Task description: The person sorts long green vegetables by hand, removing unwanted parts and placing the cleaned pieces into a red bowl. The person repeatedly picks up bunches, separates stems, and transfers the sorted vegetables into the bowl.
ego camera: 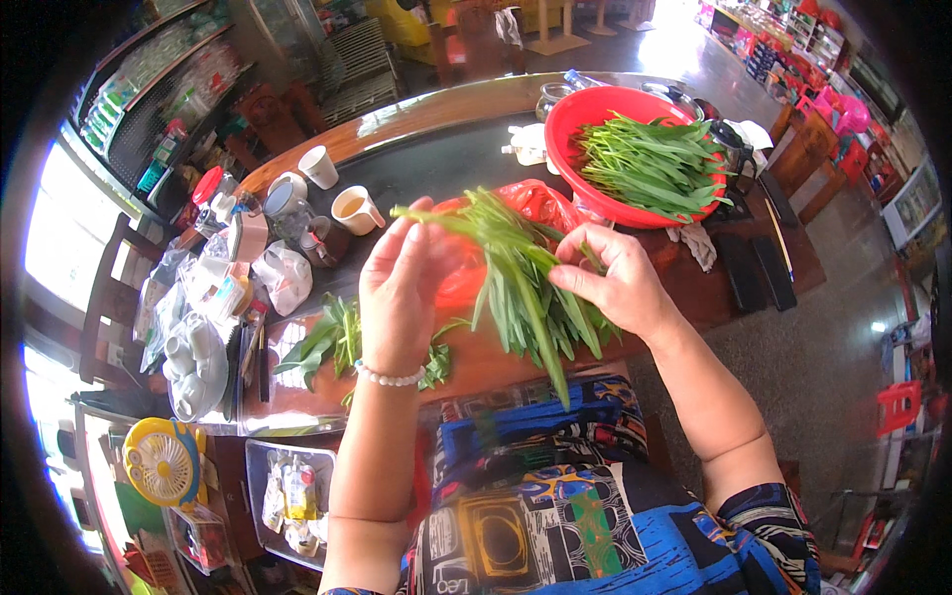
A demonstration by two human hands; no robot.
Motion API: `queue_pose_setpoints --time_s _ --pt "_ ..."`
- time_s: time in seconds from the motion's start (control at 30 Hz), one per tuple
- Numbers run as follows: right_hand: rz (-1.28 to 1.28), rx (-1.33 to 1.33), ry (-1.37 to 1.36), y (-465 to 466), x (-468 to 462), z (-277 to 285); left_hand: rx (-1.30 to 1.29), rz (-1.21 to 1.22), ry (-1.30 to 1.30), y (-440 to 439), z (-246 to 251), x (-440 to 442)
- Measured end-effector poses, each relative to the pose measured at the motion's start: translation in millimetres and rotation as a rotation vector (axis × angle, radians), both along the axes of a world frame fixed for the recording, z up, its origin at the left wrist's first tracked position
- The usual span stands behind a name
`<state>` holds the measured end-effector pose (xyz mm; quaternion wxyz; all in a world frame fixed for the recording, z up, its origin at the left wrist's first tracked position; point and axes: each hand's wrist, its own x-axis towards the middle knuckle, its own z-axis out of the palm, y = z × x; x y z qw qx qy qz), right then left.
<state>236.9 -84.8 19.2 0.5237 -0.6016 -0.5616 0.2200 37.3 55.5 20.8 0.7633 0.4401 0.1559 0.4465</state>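
Note:
Between my two hands stretches a water spinach stalk (476, 229), its stem end at the left. The fingertips of my left hand (396, 294) pinch that end; a pale bead bracelet circles the wrist. My right hand (613, 277) grips the stalk farther along with thumb and forefinger. Just below lies a bunch of water spinach (520, 320), partly on a red plastic bag (547, 201) and partly on the wooden table edge. Smaller loose leaves and stems (327, 346) rest left of my left wrist, which hides part of them.
A red plastic basin (561, 160) heaped with long-leaved greens (647, 167) stands at the back right. Paper cups (318, 167), one with amber liquid (357, 210), jars and a tray of small cups (192, 357) crowd the left. A yellow fan (162, 461) sits lower left.

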Motion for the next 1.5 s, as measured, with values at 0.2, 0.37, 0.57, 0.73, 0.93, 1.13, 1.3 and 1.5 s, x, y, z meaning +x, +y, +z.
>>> queue_pose_setpoints --time_s 0.2,0.37,0.57,0.73,0.93,1.13,1.3,1.5 --pt "0.084 -0.138 0.102 -19 -4 10 -0.075 -0.027 -0.055 -18 -2 -7" --pt "0.043 0.009 -0.014 -12 -14 32 -0.039 -0.105 0.168 -35 3 -8" --pt "0.055 0.05 -0.254 0 -28 38 0.062 -0.19 0.243 -50 5 0" --pt "0.083 0.062 -0.079 10 -26 15 0.149 -0.158 0.319 -59 4 4" --pt "0.133 0.041 0.69 11 -3 1 -0.135 -0.26 0.115 -45 -2 -6" --pt "0.383 -0.35 0.647 -2 -26 13 -0.113 -0.301 0.044 -44 -7 -7" --pt "0.412 -0.22 0.416 1 -27 12 -0.153 -0.304 0.162 -43 -11 -10" --pt "0.086 0.017 0.112 13 -27 -15 -0.151 -0.245 0.207 -47 -12 -7"
